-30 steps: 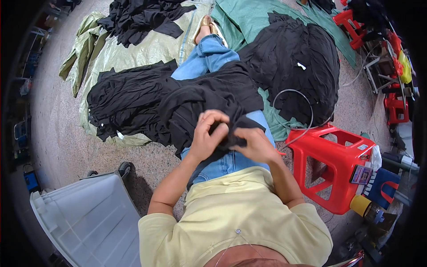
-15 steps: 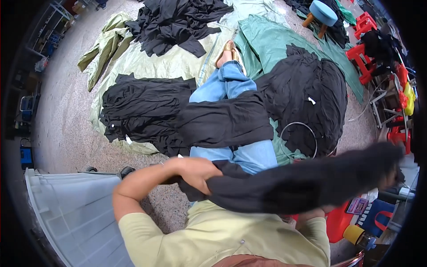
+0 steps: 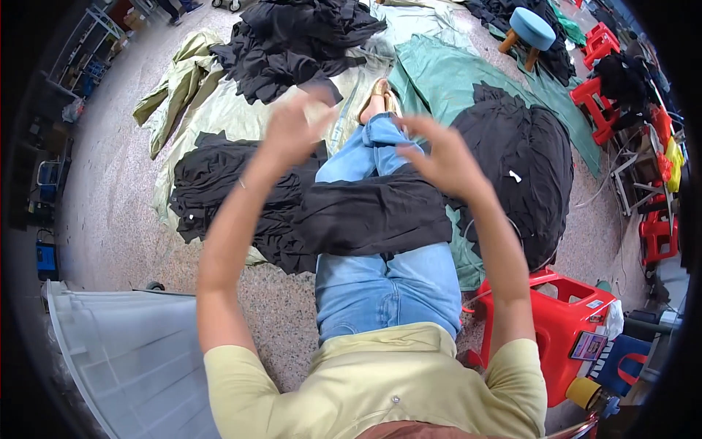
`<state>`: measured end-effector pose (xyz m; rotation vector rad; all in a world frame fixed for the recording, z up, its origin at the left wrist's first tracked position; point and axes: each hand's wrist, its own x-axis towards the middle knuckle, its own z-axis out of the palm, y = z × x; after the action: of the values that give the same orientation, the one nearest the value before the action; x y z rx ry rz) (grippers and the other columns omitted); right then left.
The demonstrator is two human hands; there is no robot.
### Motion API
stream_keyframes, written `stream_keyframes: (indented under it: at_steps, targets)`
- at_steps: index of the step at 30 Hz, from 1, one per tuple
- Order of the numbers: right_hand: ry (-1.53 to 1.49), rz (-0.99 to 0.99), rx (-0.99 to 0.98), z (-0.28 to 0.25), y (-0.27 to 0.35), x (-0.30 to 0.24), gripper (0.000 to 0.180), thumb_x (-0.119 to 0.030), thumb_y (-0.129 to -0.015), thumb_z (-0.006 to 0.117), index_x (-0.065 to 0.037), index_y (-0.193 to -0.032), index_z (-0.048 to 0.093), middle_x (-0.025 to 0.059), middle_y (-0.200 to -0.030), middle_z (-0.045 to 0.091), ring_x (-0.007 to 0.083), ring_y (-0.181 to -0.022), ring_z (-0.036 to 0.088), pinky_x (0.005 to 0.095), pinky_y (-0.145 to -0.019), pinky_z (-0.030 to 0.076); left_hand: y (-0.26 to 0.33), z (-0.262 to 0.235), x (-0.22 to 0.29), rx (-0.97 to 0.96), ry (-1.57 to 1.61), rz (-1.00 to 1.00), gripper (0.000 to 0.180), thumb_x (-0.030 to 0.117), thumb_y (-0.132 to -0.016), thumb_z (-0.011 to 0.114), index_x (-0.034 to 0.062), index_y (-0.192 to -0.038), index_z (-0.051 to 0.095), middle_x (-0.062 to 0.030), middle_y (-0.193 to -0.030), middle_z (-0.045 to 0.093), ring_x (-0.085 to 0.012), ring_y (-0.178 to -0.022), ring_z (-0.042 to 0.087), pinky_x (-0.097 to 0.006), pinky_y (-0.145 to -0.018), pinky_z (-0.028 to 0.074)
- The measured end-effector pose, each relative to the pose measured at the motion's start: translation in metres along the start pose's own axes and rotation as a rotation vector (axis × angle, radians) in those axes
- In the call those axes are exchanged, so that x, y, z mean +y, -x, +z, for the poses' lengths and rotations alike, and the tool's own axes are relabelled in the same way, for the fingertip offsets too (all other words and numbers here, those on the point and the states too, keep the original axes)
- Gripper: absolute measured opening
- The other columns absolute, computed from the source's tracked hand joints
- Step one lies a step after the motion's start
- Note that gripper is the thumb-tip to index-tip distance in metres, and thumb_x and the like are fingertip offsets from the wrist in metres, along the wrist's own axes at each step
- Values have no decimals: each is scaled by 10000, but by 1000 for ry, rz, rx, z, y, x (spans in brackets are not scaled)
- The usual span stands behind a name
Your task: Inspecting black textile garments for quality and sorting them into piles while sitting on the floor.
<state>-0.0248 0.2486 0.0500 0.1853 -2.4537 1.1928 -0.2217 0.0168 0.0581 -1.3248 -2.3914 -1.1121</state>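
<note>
Both my hands are raised over my outstretched legs in blue jeans (image 3: 387, 293). My left hand (image 3: 296, 128) is blurred, between the far black cloth pile (image 3: 292, 47) and the left black garment stack (image 3: 227, 186); its thumb and fingers look apart, with no cloth in them. My right hand (image 3: 442, 157) is open, fingers spread and bent inward, by the inner edge of the right black garment stack (image 3: 519, 175). Below the hands, a folded black garment (image 3: 376, 212) lies across my thighs, its left end meeting the left stack.
A grey plastic bin (image 3: 131, 351) stands at near left, a red stool (image 3: 548, 322) at near right. Pale sheeting (image 3: 256, 117) and green sheeting (image 3: 439, 66) cover the floor ahead. A blue round stool (image 3: 532, 28) and several red stools line the far right.
The black garment that both hands held stretched toward the right is out of my hands. Both hands have moved forward over the lap, uncovering the red stool. Where that garment lies I cannot tell.
</note>
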Motion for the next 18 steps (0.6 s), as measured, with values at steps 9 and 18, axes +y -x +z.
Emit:
stream_keyframes:
  at_steps: [9, 18]
  targets:
    - [-230, 1036, -91, 41, 214, 118, 548, -306, -920, 688, -53, -1380, 531, 181, -1267, 620, 248, -1170, 606, 340, -991, 463, 207, 97, 18, -367, -113, -74, 492, 230, -866, 709, 62, -1308, 576, -160, -1428, 503, -339, -1381, 417, -514, -1154, 290]
    - [244, 608, 30, 70, 258, 151, 584, 91, -742, 557, -82, -1299, 582, 170, -1235, 639, 377, -1206, 579, 392, -1032, 447, 207, 90, 33, -592, -163, 72, 941, 648, -595, 801, 169, -1368, 560, -139, -1559, 350, -314, -1490, 237, -663, -1148, 161]
